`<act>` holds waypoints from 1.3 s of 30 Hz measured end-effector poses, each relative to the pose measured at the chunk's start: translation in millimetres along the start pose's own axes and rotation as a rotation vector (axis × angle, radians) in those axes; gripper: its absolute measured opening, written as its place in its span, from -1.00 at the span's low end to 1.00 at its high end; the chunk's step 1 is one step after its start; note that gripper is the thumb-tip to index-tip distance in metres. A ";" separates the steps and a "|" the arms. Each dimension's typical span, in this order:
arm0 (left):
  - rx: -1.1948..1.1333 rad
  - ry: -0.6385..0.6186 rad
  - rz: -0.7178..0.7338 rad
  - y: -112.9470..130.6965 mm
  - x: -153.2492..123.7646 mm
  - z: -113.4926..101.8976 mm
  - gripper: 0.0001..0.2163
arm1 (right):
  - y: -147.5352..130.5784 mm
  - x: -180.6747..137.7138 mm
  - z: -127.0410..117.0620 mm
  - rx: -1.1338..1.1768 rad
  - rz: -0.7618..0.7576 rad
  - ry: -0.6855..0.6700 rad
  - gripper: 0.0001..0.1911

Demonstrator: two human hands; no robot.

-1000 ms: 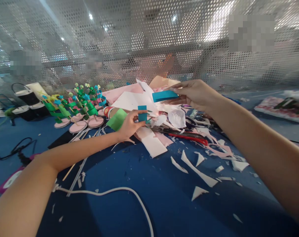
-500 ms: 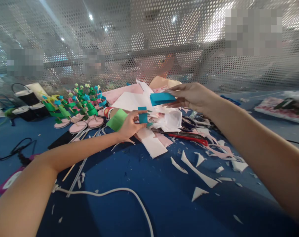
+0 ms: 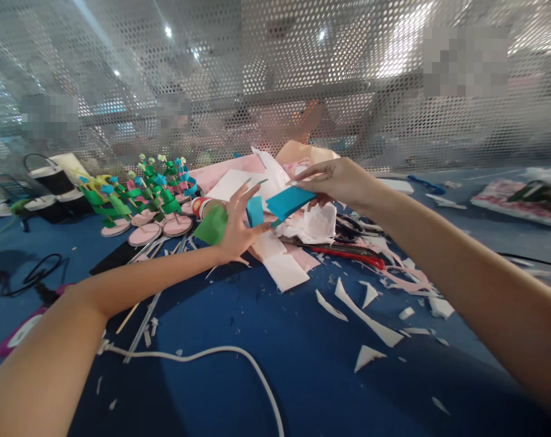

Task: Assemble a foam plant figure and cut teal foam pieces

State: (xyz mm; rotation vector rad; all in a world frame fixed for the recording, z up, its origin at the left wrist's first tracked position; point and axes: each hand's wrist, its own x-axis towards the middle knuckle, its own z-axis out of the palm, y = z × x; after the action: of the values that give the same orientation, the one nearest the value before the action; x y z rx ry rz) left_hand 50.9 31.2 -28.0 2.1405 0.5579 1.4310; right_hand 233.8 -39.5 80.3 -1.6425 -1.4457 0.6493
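My right hand [image 3: 337, 182] pinches a folded blue paper [image 3: 288, 202] between thumb and fingers, tilted down to the left. Facing it, my left hand [image 3: 239, 224] has its thumb and upper fingers spread wide. A small blue paper piece [image 3: 254, 211] stays inside this hand near the palm, and a blurred green paper [image 3: 212, 224] sticks out at its back. The lower fingers that seem to keep both papers there are hidden. Below and behind the hands lie white paper strips [image 3: 287, 270] and a crumpled white wad [image 3: 320, 221].
Paper flower models [image 3: 159, 197] on round pink bases stand at the left. Red-handled scissors [image 3: 348, 254] lie right of centre. White scraps [image 3: 369, 315] and a white cable [image 3: 202, 352] lie on the blue surface [image 3: 221, 394]. A perforated metal screen [image 3: 275, 79] rises behind.
My right hand has brought the folded blue paper slightly left and down, tilting it. My left thumb and fingers have spread apart, and the small blue piece has shifted left toward the palm.
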 end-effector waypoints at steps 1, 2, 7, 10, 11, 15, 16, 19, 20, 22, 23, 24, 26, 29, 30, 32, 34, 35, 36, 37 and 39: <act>0.002 -0.016 0.058 1.8 -0.6 -1.1 -0.41 | 0.8 0.7 1.8 -0.036 0.010 -0.040 -0.88; -0.001 -0.039 0.118 3.7 -1.2 -1.9 -0.42 | 2.2 1.7 3.4 -0.072 0.016 -0.084 -0.88; -0.046 -0.171 0.288 10.0 -2.4 -3.3 -0.39 | 12.8 7.9 8.1 -0.183 0.007 -0.295 -0.84; -0.111 -0.249 0.258 10.5 -2.8 -3.5 -0.44 | 16.8 9.6 8.7 -0.157 0.013 -0.333 -0.82; -0.121 -0.260 0.248 10.3 -3.0 -3.6 -0.47 | 17.5 9.8 8.7 -0.146 0.012 -0.341 -0.82; -0.150 -0.289 0.232 9.1 -3.7 -3.2 -0.54 | 18.0 9.4 9.2 -0.137 -0.015 -0.360 -0.86; -0.165 -0.299 0.223 8.7 -3.9 -3.0 -0.53 | 17.8 9.2 9.6 -0.135 -0.019 -0.357 -0.87; -0.188 -0.308 0.199 7.2 -3.9 -2.0 -0.45 | 16.8 8.4 10.9 -0.124 -0.023 -0.369 -0.83; -0.185 -0.304 0.195 6.8 -3.7 -1.8 -0.42 | 16.4 8.0 11.5 -0.124 -0.023 -0.374 -0.82; -0.169 -0.288 0.193 6.4 -3.2 -1.8 -0.39 | 15.1 6.9 13.0 -0.120 -0.010 -0.386 -0.79; -0.162 -0.274 0.196 6.5 -2.8 -2.0 -0.39 | 14.2 6.0 14.0 -0.114 0.003 -0.386 -0.78; -0.156 -0.261 0.201 6.9 -2.6 -2.3 -0.40 | 13.1 5.0 15.1 -0.106 0.018 -0.380 -0.77; -0.143 -0.248 0.209 7.9 -2.2 -3.0 -0.47 | 10.7 2.4 17.6 -0.099 0.047 -0.369 -0.75; -0.148 -0.235 0.212 8.7 -2.4 -3.2 -0.67 | 7.8 -1.4 21.4 -0.094 0.077 -0.371 -0.69; -0.157 -0.222 0.215 8.5 -2.6 -2.8 -0.72 | 7.4 -2.3 22.6 -0.081 0.089 -0.380 -0.68; -0.170 -0.179 0.225 6.8 -2.7 -1.4 -0.76 | 7.7 -2.9 24.6 -0.026 0.115 -0.392 -0.70; -0.178 -0.112 0.247 3.9 -2.2 0.5 -0.79 | 8.6 -2.3 25.6 0.058 0.147 -0.422 -0.73; -0.187 -0.071 0.257 2.1 -1.6 1.3 -0.80 | 8.7 -2.0 25.5 0.110 0.162 -0.448 -0.75; -0.197 -0.025 0.258 0.2 -0.9 2.1 -0.80 | 8.4 -1.8 24.9 0.168 0.178 -0.481 -0.76; -0.208 0.020 0.242 -1.4 -0.1 2.7 -0.81 | 7.5 -1.9 23.6 0.229 0.192 -0.519 -0.77; -0.222 0.084 0.177 -3.6 1.3 3.3 -0.81 | 4.2 -3.3 19.7 0.348 0.223 -0.601 -0.75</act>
State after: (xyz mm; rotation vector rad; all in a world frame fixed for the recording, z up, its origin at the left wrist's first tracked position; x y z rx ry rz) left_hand 54.3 34.3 -30.3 2.0004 0.2300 1.6026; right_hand 219.3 -37.8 66.1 -1.3975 -1.4448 1.5298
